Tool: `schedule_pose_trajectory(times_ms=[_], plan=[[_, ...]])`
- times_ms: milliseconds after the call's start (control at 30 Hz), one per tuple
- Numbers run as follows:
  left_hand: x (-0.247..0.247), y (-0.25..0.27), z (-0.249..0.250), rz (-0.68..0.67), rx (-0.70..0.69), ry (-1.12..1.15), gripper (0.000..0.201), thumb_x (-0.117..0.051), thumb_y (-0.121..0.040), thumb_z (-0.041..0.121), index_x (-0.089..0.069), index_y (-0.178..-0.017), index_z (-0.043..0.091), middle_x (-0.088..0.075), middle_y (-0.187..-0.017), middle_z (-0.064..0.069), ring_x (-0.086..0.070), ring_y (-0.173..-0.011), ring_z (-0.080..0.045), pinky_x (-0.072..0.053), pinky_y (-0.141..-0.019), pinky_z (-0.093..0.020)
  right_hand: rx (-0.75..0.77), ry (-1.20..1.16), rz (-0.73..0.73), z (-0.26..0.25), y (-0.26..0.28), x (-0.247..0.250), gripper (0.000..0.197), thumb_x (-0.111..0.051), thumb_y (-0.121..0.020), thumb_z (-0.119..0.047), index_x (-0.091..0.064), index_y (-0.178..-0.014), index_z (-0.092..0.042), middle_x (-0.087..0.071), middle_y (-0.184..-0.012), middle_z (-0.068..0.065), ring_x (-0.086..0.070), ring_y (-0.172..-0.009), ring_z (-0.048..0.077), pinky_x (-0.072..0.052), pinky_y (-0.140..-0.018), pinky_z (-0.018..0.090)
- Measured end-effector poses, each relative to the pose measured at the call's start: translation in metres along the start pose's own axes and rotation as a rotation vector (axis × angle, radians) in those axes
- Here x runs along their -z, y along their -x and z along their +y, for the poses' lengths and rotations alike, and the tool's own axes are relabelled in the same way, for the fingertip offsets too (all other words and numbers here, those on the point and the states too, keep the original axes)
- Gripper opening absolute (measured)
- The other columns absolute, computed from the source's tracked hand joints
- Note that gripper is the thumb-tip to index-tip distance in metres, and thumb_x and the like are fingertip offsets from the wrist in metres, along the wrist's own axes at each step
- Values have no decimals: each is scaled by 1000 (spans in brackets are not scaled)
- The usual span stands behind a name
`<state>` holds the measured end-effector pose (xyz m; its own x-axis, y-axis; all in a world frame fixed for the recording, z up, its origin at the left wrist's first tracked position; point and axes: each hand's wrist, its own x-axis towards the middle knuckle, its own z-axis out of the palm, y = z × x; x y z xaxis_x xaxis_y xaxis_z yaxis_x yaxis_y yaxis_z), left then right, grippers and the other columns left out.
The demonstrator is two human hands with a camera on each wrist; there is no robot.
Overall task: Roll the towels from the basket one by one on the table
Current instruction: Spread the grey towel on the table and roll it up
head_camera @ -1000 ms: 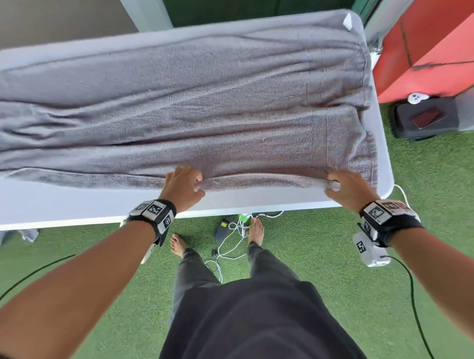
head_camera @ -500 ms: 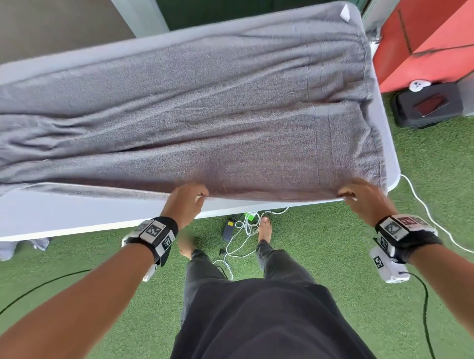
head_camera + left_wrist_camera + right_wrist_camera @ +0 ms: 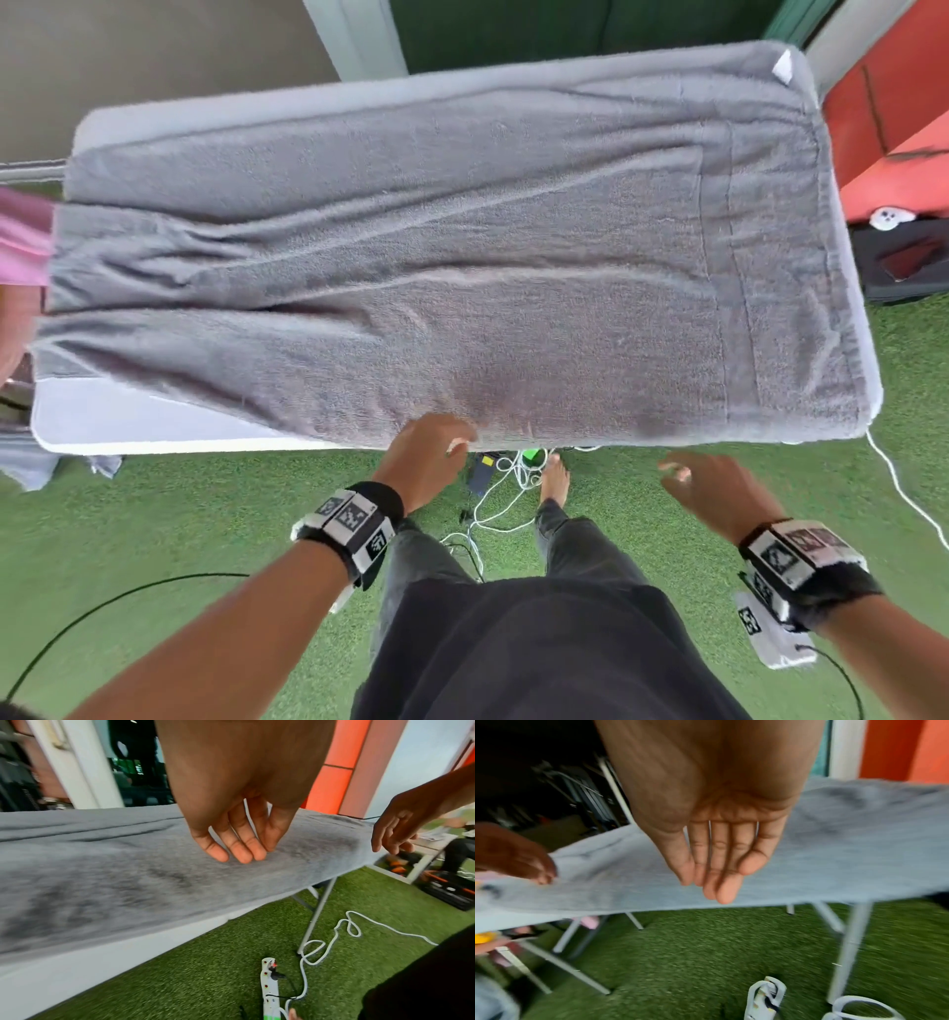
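A large grey towel (image 3: 462,257) lies spread flat over most of the white table (image 3: 128,421), with long creases toward its left end. Its near edge runs along the table's near edge. My left hand (image 3: 457,442) is at that near edge with its fingers relaxed; in the left wrist view the left hand (image 3: 239,856) has straight fingers just over the towel (image 3: 128,872) and holds nothing. My right hand (image 3: 675,470) hangs in the air short of the table edge. In the right wrist view the right hand (image 3: 713,888) is flat and empty before the towel (image 3: 834,852).
Green turf lies under the table, with a power strip (image 3: 268,983) and white cables (image 3: 513,483) near my bare feet. A black case (image 3: 904,262) and an orange-red panel (image 3: 898,103) stand at the right. A pink cloth (image 3: 20,241) shows at the left edge.
Both hands drew the towel's near edge toward me to the table edge, then let it go. My right hand has come back off the table.
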<state>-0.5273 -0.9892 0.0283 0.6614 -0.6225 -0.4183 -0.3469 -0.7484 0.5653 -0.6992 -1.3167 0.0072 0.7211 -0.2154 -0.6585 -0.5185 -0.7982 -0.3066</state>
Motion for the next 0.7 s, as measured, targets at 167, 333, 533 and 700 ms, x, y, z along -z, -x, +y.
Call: schedule_pose_trajectory(times_ms=[167, 333, 533, 700], plan=[[52, 39, -97, 161, 108, -72, 21, -53, -94, 14, -67, -108, 19, -66, -116, 3, -55, -109, -11, -36, -105, -41, 327, -70, -53, -170, -36, -17, 25, -55, -96, -30, -64, -117, -21, -70, -104, -3, -56, -68, -8, -50, -64, 14], [122, 82, -213, 357, 186, -129, 25, -57, -89, 9, -68, -107, 23, -65, -117, 6, -52, -113, -14, -22, -101, -32, 518, -18, -10, -332, -73, -56, 27, -55, -95, -32, -63, -119, -23, -68, -107, -5, -62, -87, 5, -55, -81, 29], [202, 115, -344, 341, 297, -281, 40, -56, -85, 7, -58, -124, 17, -52, -134, -7, -44, -123, -25, -30, -105, -43, 544, 9, 80, -489, -89, -110, 25, -54, -95, -12, -63, -118, -16, -64, -106, 0, -60, -86, 12, -54, -80, 31], [254, 111, -419, 311, 213, -441, 57, -59, -72, -5, -56, -126, 15, -49, -138, -8, -40, -128, -28, -31, -108, -47, 513, 119, 145, -545, -95, -148, 39, -61, -91, -18, -53, -129, -15, -55, -122, 5, -56, -106, 17, -54, -87, 29]])
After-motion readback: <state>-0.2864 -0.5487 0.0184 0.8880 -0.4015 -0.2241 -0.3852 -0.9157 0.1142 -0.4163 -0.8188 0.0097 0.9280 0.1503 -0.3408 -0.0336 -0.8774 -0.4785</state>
